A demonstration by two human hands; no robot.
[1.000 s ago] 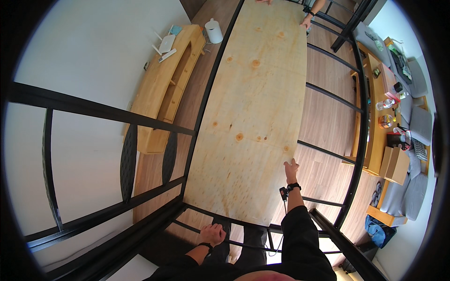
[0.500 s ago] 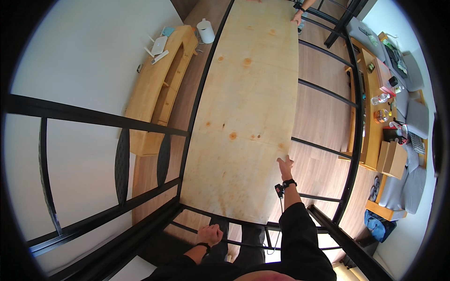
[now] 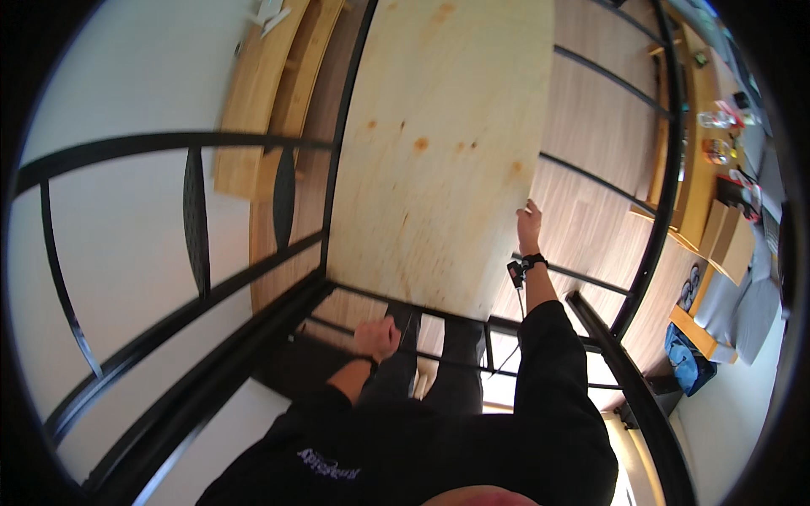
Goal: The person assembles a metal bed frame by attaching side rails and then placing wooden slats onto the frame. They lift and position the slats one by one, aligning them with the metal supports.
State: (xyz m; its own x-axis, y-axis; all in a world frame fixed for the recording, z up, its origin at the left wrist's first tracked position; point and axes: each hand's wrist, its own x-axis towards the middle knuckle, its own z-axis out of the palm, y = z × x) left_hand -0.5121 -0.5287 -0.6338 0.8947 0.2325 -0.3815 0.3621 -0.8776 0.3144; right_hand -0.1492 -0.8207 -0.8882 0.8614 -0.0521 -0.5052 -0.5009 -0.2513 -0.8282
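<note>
A long pale plywood board [image 3: 439, 169] with brown knots lies on the left part of a black metal frame [image 3: 666, 169]. My right hand [image 3: 529, 226] is at the board's right edge, its fingers bent around that edge. A black band with a small device and a cable is on the right wrist. My left hand [image 3: 377, 339] is a fist with nothing visible in it, beside the frame's near rail [image 3: 405, 305] and apart from the board. The board's far end runs out of the picture.
Upright black rails with dark oval panels [image 3: 196, 223] stand at the left. Beyond them is a wooden cabinet [image 3: 236, 173] along the white wall. At the right are a wooden table [image 3: 696, 198] with bottles, a cardboard box [image 3: 727, 240], a grey sofa [image 3: 732, 319] and a blue bag [image 3: 688, 358].
The view has tilted nearer to me, so everything sits higher. The other person's hand at the board's far end has left the picture. My right hand stays at the board's edge.
</note>
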